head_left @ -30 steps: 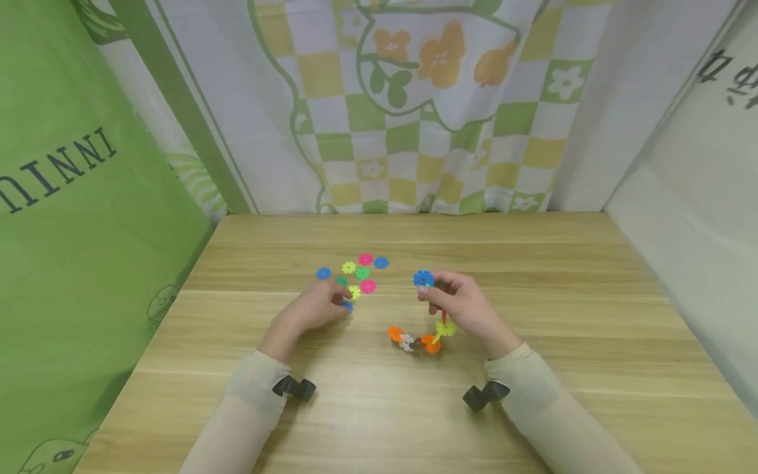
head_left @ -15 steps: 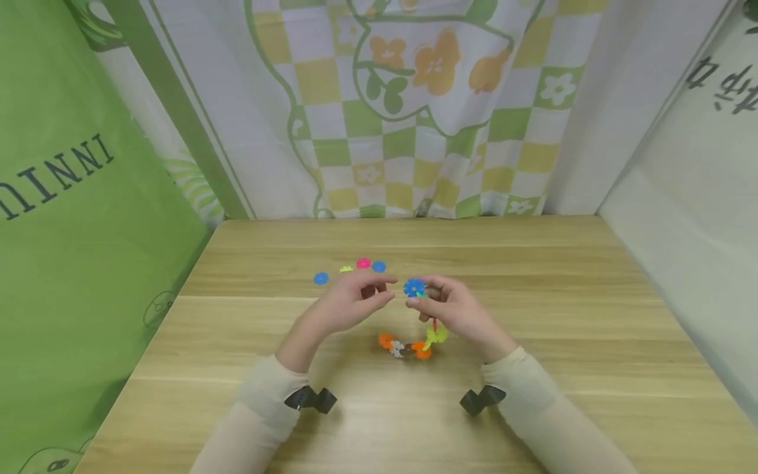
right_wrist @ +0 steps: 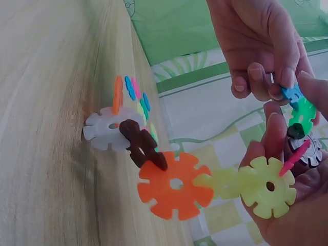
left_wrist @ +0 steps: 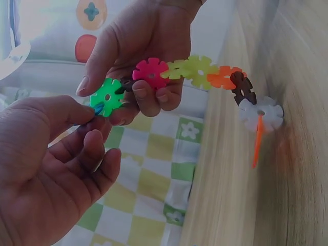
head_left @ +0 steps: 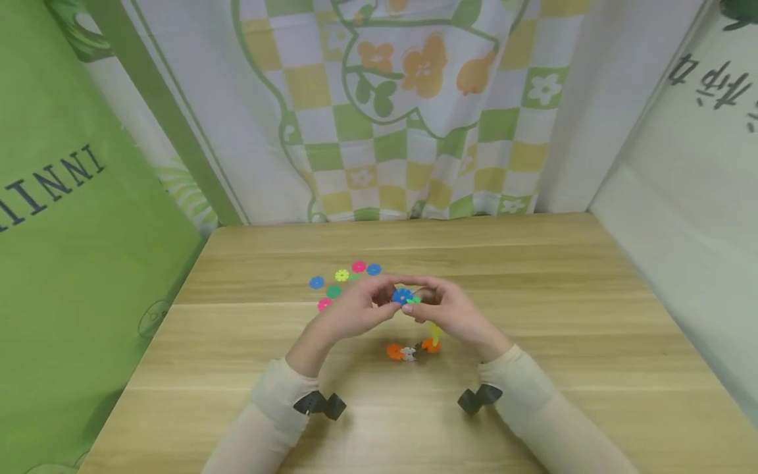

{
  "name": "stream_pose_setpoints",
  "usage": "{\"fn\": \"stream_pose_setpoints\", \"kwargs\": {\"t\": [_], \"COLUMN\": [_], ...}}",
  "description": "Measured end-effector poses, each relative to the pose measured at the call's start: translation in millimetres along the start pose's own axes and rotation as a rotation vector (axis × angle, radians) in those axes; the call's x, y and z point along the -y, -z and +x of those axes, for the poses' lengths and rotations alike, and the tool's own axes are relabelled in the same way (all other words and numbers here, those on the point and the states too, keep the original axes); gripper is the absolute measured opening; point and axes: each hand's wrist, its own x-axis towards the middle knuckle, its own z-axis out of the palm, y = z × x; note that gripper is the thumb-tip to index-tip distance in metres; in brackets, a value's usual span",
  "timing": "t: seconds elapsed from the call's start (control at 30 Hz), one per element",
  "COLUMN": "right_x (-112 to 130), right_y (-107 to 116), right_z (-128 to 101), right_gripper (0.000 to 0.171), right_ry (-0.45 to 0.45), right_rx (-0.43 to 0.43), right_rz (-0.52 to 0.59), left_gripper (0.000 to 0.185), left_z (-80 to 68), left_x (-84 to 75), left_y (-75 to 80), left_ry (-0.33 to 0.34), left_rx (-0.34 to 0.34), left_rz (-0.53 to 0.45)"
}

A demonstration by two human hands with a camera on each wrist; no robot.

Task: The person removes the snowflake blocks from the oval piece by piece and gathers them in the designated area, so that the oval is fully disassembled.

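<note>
Leftmost, thin flower-edged plastic discs [head_left: 333, 291] lay loose on the wood-grain counter [head_left: 533, 276], where a careless brush could have scattered them. Next, the left hand [head_left: 355, 311] pinched a blue notched plastic disc [head_left: 403, 297] against a green notched plastic disc [left_wrist: 104, 91] between both hands; whether their slots had seated couldn't be told, so a skewed push might have made them slip. Below, the multicoloured notched-disc chain [left_wrist: 197, 64] sagged counterward, its weight perhaps straining a joint, while the right hand [head_left: 456, 311] gripped its upper end.
</note>
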Motion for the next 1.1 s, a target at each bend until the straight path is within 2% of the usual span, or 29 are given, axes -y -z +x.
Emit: {"fn": "stream_pose_setpoints", "kwargs": {"t": [0.17, 0.4, 0.5, 0.63, 0.77, 0.97, 1.1], "right_x": [-1.3, -1.7, -1.6, -1.8, -3.2, -1.3, 1.2], "right_y": [0.5, 3.4, 4.8, 6.0, 7.1, 8.4, 8.8], "right_z": [0.3, -1.0, -2.2, -2.7, -2.8, -5.5, -6.9], "right_gripper": [0.047, 0.037, 0.035, 0.033, 0.034, 0.034, 0.034], "right_ry": [0.024, 0.031, 0.016, 0.018, 0.027, 0.015, 0.006], "right_rx": [-0.001, -0.011, -0.023, -0.017, -0.016, -0.052, -0.060], "right_rz": [-0.009, -0.023, -0.032, -0.026, -0.027, -0.068, -0.081], "left_gripper": [0.038, 0.023, 0.018, 0.015, 0.012, 0.005, 0.009], "left_z": [-1.0, -3.7, -3.1, -2.7, -2.3, -0.1, 0.8], "left_x": [0.6, -0.3, -0.1, 0.6, 2.1, 8.0, 16.3], "left_y": [-2.5, -3.8, -3.7, -3.9, -4.5, -2.6, 2.3], "left_ry": [-0.005, 0.040, 0.052, 0.048, 0.022, -0.006, 0.030], "left_rx": [0.033, 0.003, 0.013, 0.040, 0.039, -0.082, -0.150], "left_rz": [-0.032, -0.051, -0.076, -0.096, -0.086, -0.146, -0.112]}}
